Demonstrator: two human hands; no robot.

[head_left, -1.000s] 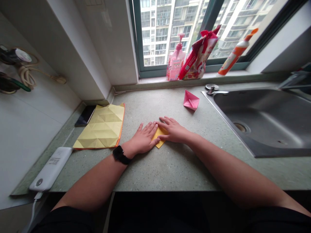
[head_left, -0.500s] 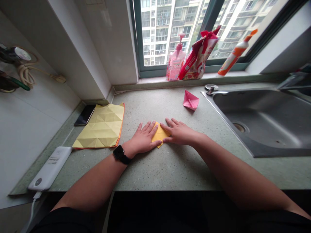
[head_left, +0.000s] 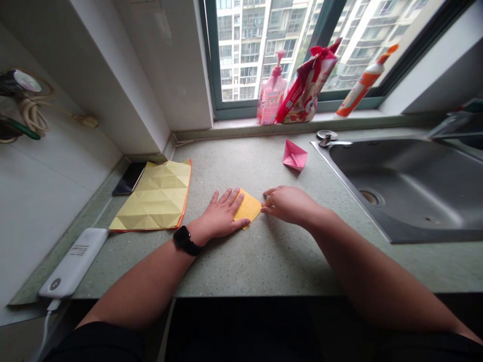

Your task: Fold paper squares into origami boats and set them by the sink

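Observation:
A small folded piece of orange-yellow paper [head_left: 249,205] lies on the speckled counter [head_left: 234,266] in front of me. My left hand [head_left: 222,213], with a black watch [head_left: 184,239] on its wrist, rests flat with spread fingers over the paper's left side. My right hand [head_left: 289,203] has its thumb and index finger pinched on the paper's right corner, its other fingers curled. Beyond the hands, to the right, stands a pink folded paper shape [head_left: 295,156].
Creased yellow paper sheets [head_left: 156,196] lie at the left, beside a dark phone [head_left: 129,178] and a white power bank [head_left: 74,264] with a cable. A steel sink [head_left: 415,176] is at the right. A pump bottle [head_left: 270,100], red bag [head_left: 309,88] and orange-white bottle [head_left: 362,88] stand on the sill.
My right hand has slid right off the paper's surface, and its spread fingers have drawn together into a pinch at the right corner. My left hand stays flat in place.

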